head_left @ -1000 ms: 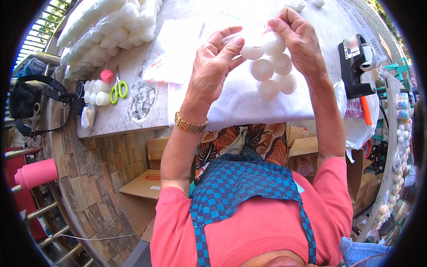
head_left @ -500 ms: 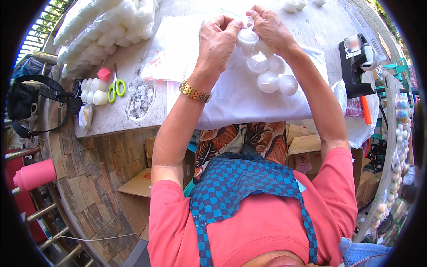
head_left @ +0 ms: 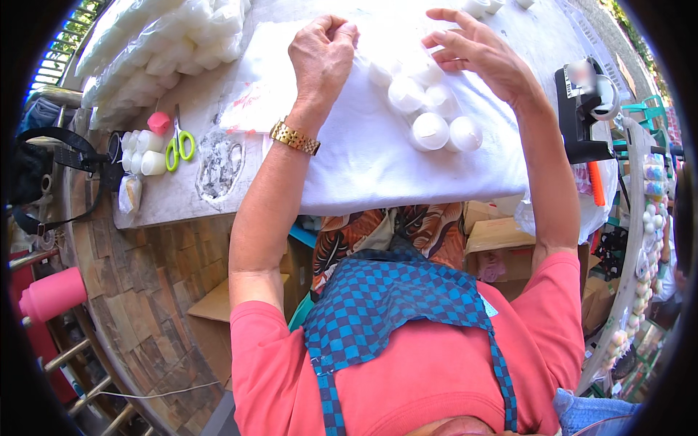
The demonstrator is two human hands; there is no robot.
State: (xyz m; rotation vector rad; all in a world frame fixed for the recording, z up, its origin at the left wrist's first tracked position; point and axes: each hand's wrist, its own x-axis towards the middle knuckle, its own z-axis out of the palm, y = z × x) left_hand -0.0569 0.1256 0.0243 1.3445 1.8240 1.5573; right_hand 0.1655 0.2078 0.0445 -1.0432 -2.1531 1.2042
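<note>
White round-bottomed cups (head_left: 430, 131) lie grouped on a white cloth (head_left: 363, 174), seemingly inside a clear plastic bag. My left hand (head_left: 322, 59), with a gold watch at its wrist, is closed in a pinch at the left of the cups. A faint edge of the clear bag seems to run from its fingertips to them. On the other side, my right hand (head_left: 483, 58) is open, fingers spread just above the upper right cups. The bag's mouth is hard to make out in the glare.
Bagged stacks of white cups (head_left: 174, 54) fill the table's far left. Nearer stand green-handled scissors (head_left: 179, 145), a pink object (head_left: 158, 122) and several small cups (head_left: 143, 151). A black tape dispenser (head_left: 582, 116) sits at the right edge. Flat plastic bags (head_left: 262, 87) lie left of the cloth.
My hands were together at the twisted top of the bag. They have moved apart, the left hand leftward and the right hand opening to the right; the cups now lie lower on the cloth.
</note>
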